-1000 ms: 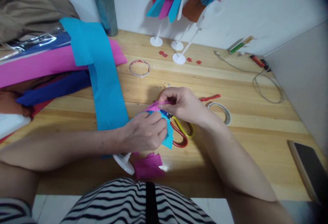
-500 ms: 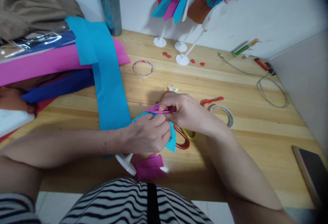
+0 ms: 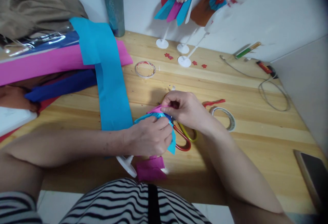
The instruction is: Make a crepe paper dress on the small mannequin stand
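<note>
Fingers (R) (image 3: 171, 96) pinching pink pc (image 3: 155, 109), L hand (image 3: 151, 136) palm-down

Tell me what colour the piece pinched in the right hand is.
The piece in the right hand is pink, shown best in the head view.

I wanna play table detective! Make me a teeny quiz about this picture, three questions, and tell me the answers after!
1. Which hand pinches the pink piece?
A) left
B) right
C) neither

2. True or false: both handles of the scissors are red.

3. How many round white bases stand at the back, near the wall?

Key:
1. B, the right hand.
2. False; one is red, one yellow.
3. Three.
</note>
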The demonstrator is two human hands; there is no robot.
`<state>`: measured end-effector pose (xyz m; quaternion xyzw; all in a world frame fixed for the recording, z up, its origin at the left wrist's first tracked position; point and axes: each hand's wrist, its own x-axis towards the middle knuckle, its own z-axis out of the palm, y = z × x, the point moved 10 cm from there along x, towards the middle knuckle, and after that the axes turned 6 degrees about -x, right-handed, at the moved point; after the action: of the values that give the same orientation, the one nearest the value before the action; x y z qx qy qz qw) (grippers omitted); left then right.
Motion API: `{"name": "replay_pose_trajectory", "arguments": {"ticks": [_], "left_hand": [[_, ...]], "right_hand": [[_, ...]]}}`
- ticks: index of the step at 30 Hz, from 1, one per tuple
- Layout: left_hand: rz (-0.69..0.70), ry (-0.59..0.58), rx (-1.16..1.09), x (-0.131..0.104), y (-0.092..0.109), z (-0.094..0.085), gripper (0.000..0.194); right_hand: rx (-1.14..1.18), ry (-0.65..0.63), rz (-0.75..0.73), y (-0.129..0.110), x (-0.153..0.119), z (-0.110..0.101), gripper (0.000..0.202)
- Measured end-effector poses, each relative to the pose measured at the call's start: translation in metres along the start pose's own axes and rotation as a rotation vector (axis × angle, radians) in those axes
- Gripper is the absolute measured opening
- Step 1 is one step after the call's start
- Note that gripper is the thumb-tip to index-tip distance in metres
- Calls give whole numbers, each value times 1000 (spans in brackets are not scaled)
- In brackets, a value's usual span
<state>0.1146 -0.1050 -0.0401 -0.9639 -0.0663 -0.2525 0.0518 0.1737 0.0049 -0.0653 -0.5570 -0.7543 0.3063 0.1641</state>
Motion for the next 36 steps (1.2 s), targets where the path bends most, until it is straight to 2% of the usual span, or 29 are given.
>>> {"name": "replay_pose_trajectory", "arguments": {"ticks": [15, 20, 22, 23, 25, 27, 29, 32, 36], "left_hand": [[-1, 7, 16, 0, 0, -4, 16], [-30, 107, 87, 1, -4, -16, 13], [-37, 109, 88, 3, -8, -22, 12], [-45, 75, 69, 5, -11, -23, 11], [-101, -110, -12, 6, -21, -15, 8], [-183, -239, -95, 5, -31, -13, 31], [-243, -312, -198, 4, -38, -17, 54], [-326, -331, -316, 4, -46, -27, 62], [-545, -274, -350, 1, -75, -38, 60]], "right_hand": [[-46, 56, 60, 5, 1, -3, 12], [11, 32, 36, 6, 1, -1, 15], [47, 21, 29, 8, 1, 0, 16], [66, 14, 28, 9, 1, 0, 17], [100, 0, 25, 10, 1, 2, 16], [124, -6, 19, 10, 2, 2, 16], [140, -4, 15, 9, 2, 2, 16], [153, -5, 9, 9, 2, 1, 19], [156, -47, 4, 9, 1, 2, 20]]}}
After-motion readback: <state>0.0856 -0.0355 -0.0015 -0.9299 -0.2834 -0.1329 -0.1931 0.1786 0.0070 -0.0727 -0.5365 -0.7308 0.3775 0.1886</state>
